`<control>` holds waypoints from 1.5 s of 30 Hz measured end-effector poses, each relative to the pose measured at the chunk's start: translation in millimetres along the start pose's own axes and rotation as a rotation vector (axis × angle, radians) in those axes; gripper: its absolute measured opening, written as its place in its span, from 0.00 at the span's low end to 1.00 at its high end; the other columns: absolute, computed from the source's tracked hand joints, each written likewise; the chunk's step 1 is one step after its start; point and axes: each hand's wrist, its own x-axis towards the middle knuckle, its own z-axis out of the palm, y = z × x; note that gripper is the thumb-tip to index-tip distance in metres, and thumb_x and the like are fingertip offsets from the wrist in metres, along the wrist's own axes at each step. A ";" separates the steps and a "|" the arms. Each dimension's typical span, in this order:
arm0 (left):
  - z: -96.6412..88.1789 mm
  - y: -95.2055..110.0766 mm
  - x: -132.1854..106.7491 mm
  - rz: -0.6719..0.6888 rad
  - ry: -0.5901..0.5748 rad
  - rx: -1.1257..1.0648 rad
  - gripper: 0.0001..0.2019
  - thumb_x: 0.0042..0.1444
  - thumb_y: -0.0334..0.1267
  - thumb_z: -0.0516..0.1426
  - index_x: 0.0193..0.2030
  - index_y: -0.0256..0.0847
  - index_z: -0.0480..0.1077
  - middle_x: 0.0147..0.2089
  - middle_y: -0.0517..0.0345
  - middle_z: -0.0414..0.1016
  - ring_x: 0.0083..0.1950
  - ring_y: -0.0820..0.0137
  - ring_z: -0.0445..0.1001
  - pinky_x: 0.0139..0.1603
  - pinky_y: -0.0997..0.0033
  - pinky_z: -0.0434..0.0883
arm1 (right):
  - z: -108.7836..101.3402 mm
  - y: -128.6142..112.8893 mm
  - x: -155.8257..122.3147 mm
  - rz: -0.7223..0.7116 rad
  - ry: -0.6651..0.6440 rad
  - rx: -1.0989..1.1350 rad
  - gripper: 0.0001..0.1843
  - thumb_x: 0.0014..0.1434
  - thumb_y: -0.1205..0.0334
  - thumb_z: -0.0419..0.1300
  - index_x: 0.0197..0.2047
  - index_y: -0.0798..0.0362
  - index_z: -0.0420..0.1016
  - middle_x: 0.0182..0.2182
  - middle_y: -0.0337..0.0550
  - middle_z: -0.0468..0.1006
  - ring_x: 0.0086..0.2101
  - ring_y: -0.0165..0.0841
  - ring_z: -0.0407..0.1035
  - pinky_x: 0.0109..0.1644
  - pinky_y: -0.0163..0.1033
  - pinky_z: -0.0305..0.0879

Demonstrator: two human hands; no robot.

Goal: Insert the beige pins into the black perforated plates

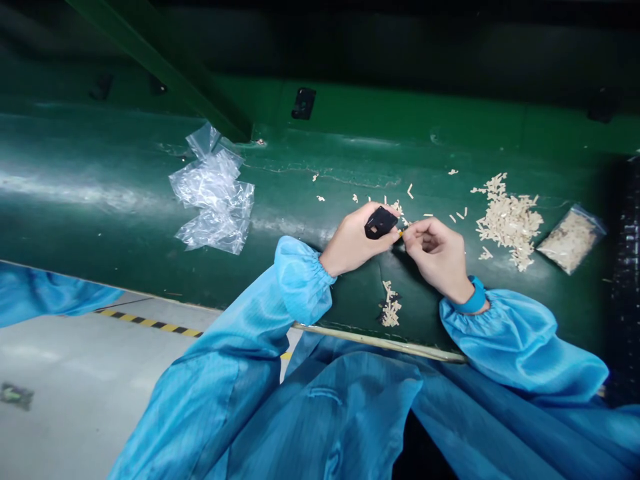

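We gripped black block in left hand, pinched yellow bit in right hand at block's edge; beige pieces at 3 o'clock.

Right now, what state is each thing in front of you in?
left hand, gripping the black part
black square part, held, small hole showing
right hand, pinching the yellow piece
small yellow piece, at the black part's edge
clear plastic bags, crumpled
cream pieces, loose heap
small clear bag, filled, lying flat

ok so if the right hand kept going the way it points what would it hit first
Most likely the black plastic part held in the left hand. The right hand's fingertips point at it, with a tiny yellow piece in the narrow gap, though depth is unclear.
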 end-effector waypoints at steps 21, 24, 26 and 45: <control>2.1 -2.0 -2.9 0.014 0.038 0.061 0.15 0.53 0.32 0.64 0.48 0.39 0.74 0.45 0.57 0.81 0.44 0.71 0.79 0.48 0.72 0.74 | 1.8 0.0 -5.1 -0.285 0.115 -0.285 0.03 0.64 0.66 0.62 0.38 0.50 0.78 0.27 0.37 0.77 0.23 0.27 0.66 0.28 0.35 0.64; -1.7 -2.3 -2.5 0.038 0.045 0.039 0.15 0.55 0.33 0.65 0.50 0.39 0.73 0.41 0.59 0.81 0.42 0.72 0.79 0.47 0.73 0.74 | -0.2 3.8 0.1 -0.070 0.222 -0.097 0.05 0.66 0.61 0.60 0.37 0.51 0.76 0.27 0.38 0.76 0.22 0.28 0.65 0.26 0.35 0.62; -5.0 -4.0 -3.6 0.080 0.065 0.062 0.17 0.56 0.34 0.65 0.52 0.41 0.72 0.40 0.59 0.81 0.41 0.73 0.79 0.47 0.73 0.74 | -1.5 4.7 2.9 0.005 0.257 -0.039 0.09 0.67 0.59 0.60 0.35 0.51 0.75 0.26 0.38 0.75 0.23 0.28 0.64 0.26 0.35 0.61; -25.0 -23.1 -6.8 0.489 0.030 0.435 0.27 0.54 0.60 0.65 0.54 0.45 0.76 0.46 0.53 0.83 0.40 0.71 0.80 0.46 0.74 0.74 | -12.1 -19.6 0.1 0.570 -0.566 0.764 0.13 0.58 0.55 0.70 0.34 0.54 0.73 0.20 0.30 0.66 0.16 0.20 0.50 0.17 0.30 0.42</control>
